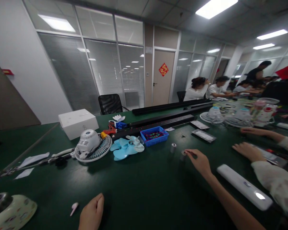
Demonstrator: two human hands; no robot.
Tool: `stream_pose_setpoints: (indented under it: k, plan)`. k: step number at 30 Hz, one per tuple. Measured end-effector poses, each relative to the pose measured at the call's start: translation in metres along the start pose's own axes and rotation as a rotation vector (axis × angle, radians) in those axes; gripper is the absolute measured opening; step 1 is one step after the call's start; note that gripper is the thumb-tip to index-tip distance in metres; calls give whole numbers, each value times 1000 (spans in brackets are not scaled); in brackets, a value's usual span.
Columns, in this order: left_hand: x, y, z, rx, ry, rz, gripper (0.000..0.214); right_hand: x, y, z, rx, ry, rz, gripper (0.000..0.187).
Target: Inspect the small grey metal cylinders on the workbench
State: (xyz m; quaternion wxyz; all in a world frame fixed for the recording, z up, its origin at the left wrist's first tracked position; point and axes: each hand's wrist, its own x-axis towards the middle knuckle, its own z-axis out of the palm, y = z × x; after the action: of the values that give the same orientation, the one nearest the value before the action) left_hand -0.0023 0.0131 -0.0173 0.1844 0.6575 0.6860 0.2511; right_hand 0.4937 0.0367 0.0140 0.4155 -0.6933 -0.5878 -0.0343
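Observation:
My right hand (199, 161) reaches out over the green table, thumb and fingers pinched at the top of a small silver metal cylinder (183, 156). That cylinder seems to stand upright on the tabletop. A second silver cylinder (173, 147) stands just to its left, apart from the hand. At the lower edge of the view, my left hand (92, 211) rests with its fingers curled into a fist, and nothing shows in it. A pale pink earbud (74, 208) lies close by on its left.
Beyond are a blue bin (155, 143) of wires, light-blue fan blades (127, 148), a white fan (90, 143) and a white box (78, 123). A white oblong case (244, 187) lies beside my right forearm. A co-worker's hands (249, 150) are at the right.

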Motion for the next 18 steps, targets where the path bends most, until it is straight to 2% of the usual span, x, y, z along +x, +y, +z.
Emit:
stream_pose_setpoints:
  k: [5,14,18]
  plan:
    - [3,-5,2,-16,38,20,37,2,0,4,30,-40,41,35]
    - [5,-8,0,-82,144,24,27,4,0,9,57,-1,52,37]
    - [7,-11,1,-107,106,-6,27,5,-1,10,2,-32,92,36]
